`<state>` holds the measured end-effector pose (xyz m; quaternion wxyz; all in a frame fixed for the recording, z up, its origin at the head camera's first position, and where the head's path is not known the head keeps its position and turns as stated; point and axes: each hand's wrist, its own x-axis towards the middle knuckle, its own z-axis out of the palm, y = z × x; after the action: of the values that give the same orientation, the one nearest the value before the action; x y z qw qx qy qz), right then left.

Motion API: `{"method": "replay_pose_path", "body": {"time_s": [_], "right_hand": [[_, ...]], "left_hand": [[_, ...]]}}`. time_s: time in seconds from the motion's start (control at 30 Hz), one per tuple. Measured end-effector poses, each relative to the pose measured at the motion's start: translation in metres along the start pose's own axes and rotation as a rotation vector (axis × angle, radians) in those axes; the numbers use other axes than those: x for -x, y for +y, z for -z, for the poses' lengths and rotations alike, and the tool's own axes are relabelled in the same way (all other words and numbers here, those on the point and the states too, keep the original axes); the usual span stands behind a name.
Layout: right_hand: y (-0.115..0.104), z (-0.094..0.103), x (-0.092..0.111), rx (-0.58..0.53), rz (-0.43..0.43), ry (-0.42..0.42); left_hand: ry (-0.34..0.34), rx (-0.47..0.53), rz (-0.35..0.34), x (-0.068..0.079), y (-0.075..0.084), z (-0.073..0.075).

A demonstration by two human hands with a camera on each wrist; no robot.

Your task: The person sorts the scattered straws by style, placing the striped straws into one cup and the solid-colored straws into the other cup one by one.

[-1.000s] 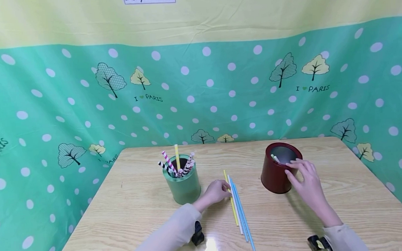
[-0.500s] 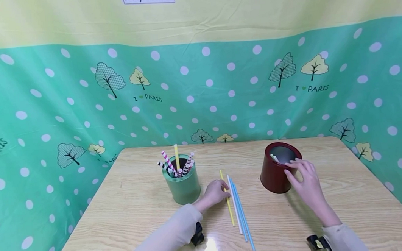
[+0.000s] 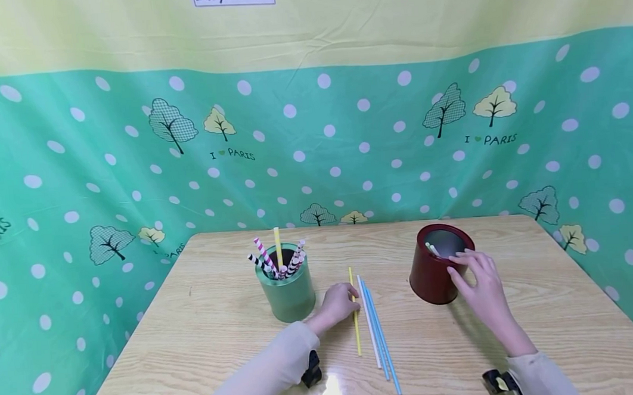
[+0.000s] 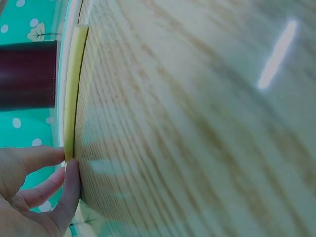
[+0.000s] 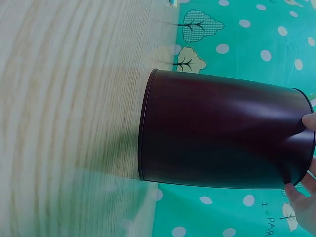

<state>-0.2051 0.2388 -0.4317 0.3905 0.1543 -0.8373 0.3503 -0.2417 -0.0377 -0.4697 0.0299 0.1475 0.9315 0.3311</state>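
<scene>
A yellow straw (image 3: 358, 335) lies on the wooden table, and my left hand (image 3: 338, 304) pinches it near its middle. In the left wrist view the fingertips meet at the yellow straw (image 4: 74, 94). Just right of it lie a white straw (image 3: 369, 323) and blue straws (image 3: 386, 349), side by side. My right hand (image 3: 485, 287) holds the rim of a dark red can (image 3: 432, 278), which stands upright with pale straw ends (image 3: 432, 249) showing inside. In the right wrist view, fingers touch the dark red can (image 5: 222, 131) at its rim end.
A green can (image 3: 291, 297) stands left of my left hand, holding several striped straws (image 3: 266, 255) and a yellow one (image 3: 278, 247). Behind the table (image 3: 220, 310) hangs a green and yellow patterned cloth (image 3: 335, 143).
My left hand has drawn the yellow straw leftward, away from the white and blue straws, and its near end has swung left. The right hand and red can stay put.
</scene>
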Motion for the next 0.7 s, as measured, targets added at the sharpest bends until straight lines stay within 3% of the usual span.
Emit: {"method": "replay_pose_path", "body": {"time_s": [0.5, 0.7], "right_hand": [[-0.0008, -0.0001, 0.0010, 0.003, -0.016, -0.007], [-0.0007, -0.0003, 0.0011, 0.005, -0.017, -0.007]], "left_hand": [[0.027, 0.024, 0.028, 0.0011, 0.0007, 0.0012], [0.044, 0.083, 0.062, 0.0016, -0.0008, 0.0012]]}}
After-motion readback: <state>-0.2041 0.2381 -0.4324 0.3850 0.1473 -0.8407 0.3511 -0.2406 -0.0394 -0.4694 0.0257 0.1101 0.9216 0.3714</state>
